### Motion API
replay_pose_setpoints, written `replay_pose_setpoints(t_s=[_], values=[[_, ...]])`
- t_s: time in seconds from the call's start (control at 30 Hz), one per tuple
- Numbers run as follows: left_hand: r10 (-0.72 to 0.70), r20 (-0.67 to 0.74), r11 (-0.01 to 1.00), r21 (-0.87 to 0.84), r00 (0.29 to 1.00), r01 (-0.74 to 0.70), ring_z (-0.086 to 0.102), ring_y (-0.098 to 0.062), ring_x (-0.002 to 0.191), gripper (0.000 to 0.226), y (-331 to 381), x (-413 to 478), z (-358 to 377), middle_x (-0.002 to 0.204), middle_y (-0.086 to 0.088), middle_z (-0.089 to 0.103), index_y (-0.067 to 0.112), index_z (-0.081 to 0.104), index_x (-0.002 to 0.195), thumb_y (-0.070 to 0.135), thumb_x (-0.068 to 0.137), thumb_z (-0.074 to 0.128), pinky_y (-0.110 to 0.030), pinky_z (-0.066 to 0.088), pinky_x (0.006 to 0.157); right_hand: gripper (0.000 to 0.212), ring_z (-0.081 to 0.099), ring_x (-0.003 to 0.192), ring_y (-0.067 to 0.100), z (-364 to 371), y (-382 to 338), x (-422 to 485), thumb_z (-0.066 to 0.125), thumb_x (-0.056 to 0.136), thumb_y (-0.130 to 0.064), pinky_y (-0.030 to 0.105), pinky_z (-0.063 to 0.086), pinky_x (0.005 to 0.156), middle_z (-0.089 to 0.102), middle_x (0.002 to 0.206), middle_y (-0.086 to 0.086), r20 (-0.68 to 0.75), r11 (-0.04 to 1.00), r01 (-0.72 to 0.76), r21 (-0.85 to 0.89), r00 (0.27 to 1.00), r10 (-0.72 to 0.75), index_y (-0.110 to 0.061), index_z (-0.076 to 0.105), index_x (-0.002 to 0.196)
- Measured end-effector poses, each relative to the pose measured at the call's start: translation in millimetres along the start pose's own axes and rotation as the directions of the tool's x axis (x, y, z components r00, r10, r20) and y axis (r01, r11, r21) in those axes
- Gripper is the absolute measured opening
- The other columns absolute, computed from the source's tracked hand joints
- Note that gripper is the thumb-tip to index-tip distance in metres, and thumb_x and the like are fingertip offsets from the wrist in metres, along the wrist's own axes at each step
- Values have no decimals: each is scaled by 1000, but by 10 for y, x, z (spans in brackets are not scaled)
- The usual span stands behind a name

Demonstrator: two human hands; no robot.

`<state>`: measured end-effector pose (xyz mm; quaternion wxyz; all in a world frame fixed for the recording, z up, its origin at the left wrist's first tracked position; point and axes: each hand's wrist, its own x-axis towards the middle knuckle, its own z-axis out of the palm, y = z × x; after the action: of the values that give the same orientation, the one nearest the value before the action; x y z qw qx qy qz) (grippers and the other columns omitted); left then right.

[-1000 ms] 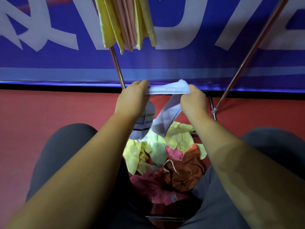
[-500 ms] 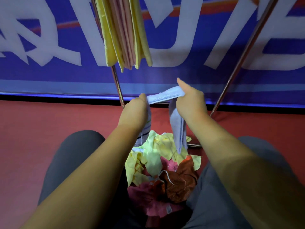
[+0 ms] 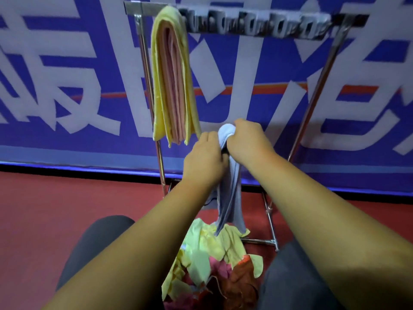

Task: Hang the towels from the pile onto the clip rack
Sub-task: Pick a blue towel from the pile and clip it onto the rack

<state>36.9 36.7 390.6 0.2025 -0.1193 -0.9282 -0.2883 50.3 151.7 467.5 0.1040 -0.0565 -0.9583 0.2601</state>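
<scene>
1. the left hand [image 3: 204,157] and the right hand [image 3: 248,142] were very close together, almost touching. both had their fingers curled around the bunched top fold of the pale blue towel [image 3: 230,198]; neither hand was spread.
2. the towel hung from this grip as a narrow folded strip. its lower end reached down to the pile [image 3: 212,253] of yellow, pink and brown cloths low in front of the person. it could not be told if the end rested on the pile or only hung before it.
3. the clip rack [image 3: 312,101] stood behind the pile, and its row of clips [image 3: 252,23] was high above both hands. the yellow and pink towels [image 3: 173,81] hung at the left end of the row. the clips to the right of them looked free, though this part was blurred.
4. the step in hand was probably to bring the gathered fold up to a free clip. it seemed wise to lift the towel straight up first, so that its tail left the pile without dragging other cloths.
5. the fold would need to be kept thin and tight. one hand could hold it while the other opened the clip.
6. the clip just beside the hung towels looked the best choice. the risks were that a thick fold would slip out, or that an arm would brush the hung towels.
</scene>
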Motion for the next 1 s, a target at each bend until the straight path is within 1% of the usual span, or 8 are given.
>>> replay_pose_setpoints(t_s=[0.17,0.3,0.37,0.47,0.53,0.83,0.93,1.0], values=[[39,29,998,38,999,-40,55,-26,82,13,190,348,-331,98,-1,54,16,50,101,27,96,48,-37,36,57,19,57,92,31,-367,-226,137,52,101,-5,34,43,72,64,116,15,11,982,-7,-189,1000,9,-5,62,117],[55,7,994,93,998,-55,58,-30,82,7,311,573,-578,96,-5,54,15,48,98,18,97,54,-37,35,61,15,55,85,29,-586,-351,246,54,98,-3,35,45,70,53,95,10,-16,964,9,-267,1000,-14,-10,61,110],[63,-13,990,124,998,-61,56,-27,83,12,404,654,-719,103,-3,55,16,51,106,20,96,57,-38,41,65,8,54,79,29,-675,-414,321,54,97,-3,35,45,65,48,85,8,-36,961,22,-275,999,-34,-11,56,98],[100,-34,991,98,994,-96,50,-22,82,16,530,764,-897,99,4,49,22,47,102,31,94,56,-37,40,66,23,47,64,22,-804,-538,436,55,98,-10,30,33,51,50,79,6,-67,970,48,-239,996,-66,-11,49,76],[102,-42,993,62,994,-99,52,-22,83,17,569,867,-987,97,4,50,23,45,99,35,93,55,-37,40,64,26,47,63,22,-886,-643,514,55,98,-13,30,32,50,51,79,7,-87,971,73,-226,992,-94,-14,48,73],[7,-181,980,196,983,29,55,-27,72,14,530,1421,-1369,87,-1,51,19,46,99,20,98,60,-36,36,56,22,51,66,25,-1144,-912,852,52,94,-3,31,38,52,51,84,8,-136,926,126,-355,973,-185,-13,46,75],[-2,-205,977,210,979,45,57,-24,74,15,568,1634,-1528,88,-1,54,17,49,104,15,98,63,-36,40,59,7,57,76,31,-1185,-939,980,56,97,-9,37,44,60,53,89,8,-211,932,161,-325,948,-237,-12,50,94],[0,-212,971,235,977,51,58,-22,83,23,613,1767,-1640,106,-5,63,14,59,120,12,97,65,-34,45,67,12,56,79,32,-1192,-951,1057,58,98,-11,40,45,61,52,93,8,-259,933,182,-310,928,-267,-13,51,107]])
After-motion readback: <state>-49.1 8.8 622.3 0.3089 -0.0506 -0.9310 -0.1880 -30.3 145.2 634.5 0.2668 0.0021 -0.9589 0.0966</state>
